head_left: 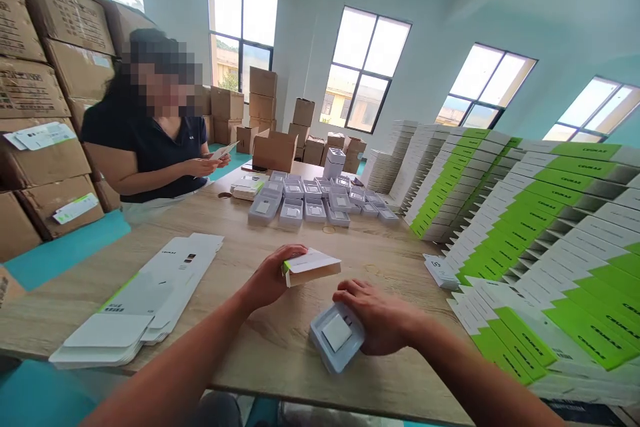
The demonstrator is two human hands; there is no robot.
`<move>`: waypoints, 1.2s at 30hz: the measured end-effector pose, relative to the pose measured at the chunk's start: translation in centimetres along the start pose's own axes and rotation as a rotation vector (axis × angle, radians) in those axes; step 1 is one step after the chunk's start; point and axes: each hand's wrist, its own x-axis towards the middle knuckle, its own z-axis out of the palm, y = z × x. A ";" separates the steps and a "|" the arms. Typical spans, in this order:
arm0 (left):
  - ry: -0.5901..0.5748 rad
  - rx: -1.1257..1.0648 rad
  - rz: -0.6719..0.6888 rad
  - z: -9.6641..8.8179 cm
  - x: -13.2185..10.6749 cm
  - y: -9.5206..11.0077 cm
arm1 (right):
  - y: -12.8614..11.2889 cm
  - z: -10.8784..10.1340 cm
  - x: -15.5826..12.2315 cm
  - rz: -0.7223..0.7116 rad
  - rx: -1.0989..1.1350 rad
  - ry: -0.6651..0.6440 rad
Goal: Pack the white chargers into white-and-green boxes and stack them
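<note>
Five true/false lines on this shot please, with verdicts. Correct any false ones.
1. The left hand holds a white box with a green edge. True.
2. The right hand grips scissors. False: it is on a grey tray with a white block in it.
3. Flat white cartons lie right of the hands. False: the flat white cartons lie to their left on the table.
4. A co-worker across the table holds a card. True.
5. Green-and-white boxes stand in stacks on the right of the table. True.
</note>
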 end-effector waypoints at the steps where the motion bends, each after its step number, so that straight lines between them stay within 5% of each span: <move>1: 0.001 0.017 0.002 0.1 0.0 -0.1 | -0.8 -0.2 -1.2 0.045 0.079 0.025; 7: -0.018 0.139 0.011 1.0 -0.1 -0.4 | -4.2 -0.4 -6.1 0.324 0.204 0.495; 13: -0.034 0.283 0.029 1.6 -0.4 0.3 | -4.9 0.3 -3.4 0.653 0.215 0.500; 19: -0.024 0.321 -0.009 1.5 -0.8 1.5 | -6.8 1.7 0.7 0.821 0.224 0.634; 22: -0.021 0.254 -0.050 1.6 -0.8 2.0 | -7.8 2.4 1.5 0.674 0.274 0.706; 27: -0.023 0.028 -0.178 1.8 -1.9 3.7 | -7.6 3.7 -0.1 0.310 0.601 1.133; 32: -0.147 -0.298 -0.301 3.6 -5.4 7.1 | -6.5 6.3 -1.8 0.158 0.919 1.012; 36: 0.078 -0.382 -0.305 4.8 -7.9 8.9 | -6.4 8.5 -3.4 0.173 0.934 1.103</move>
